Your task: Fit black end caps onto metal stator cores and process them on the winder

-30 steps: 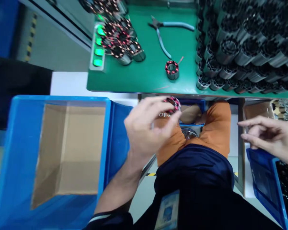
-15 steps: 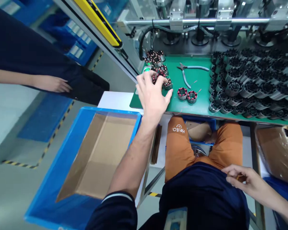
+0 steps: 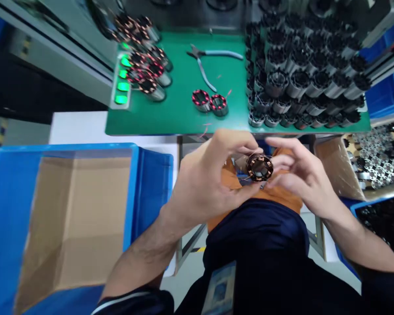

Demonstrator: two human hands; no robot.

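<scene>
My left hand [image 3: 213, 175] is closed round a wound motor stator [image 3: 260, 168], thumb below it and fingers above. The stator's ring end, with copper windings and fine loose wires, faces me over my lap. From the right comes my right hand [image 3: 302, 175], its fingers apart and bent toward the stator's side; whether they touch it I cannot tell. Beyond my hands, two stators with red windings [image 3: 218, 104] stand side by side on the green mat [image 3: 180, 120]. Behind them lie cutting pliers [image 3: 203, 57] with pale blue handles, spread apart.
More wound stators [image 3: 151, 87] stand at the mat's left, beside a strip of green lights [image 3: 121, 85]. Rows of dark stator cores [image 3: 298, 83] fill the right. A blue crate [image 3: 133, 197] with cardboard inside stands left. Metal parts [image 3: 384, 162] lie in a box at right.
My left hand has come back from the stator group at the left with one stator, now over my lap. My right hand has risen from my thigh to meet it. The view has shifted.
</scene>
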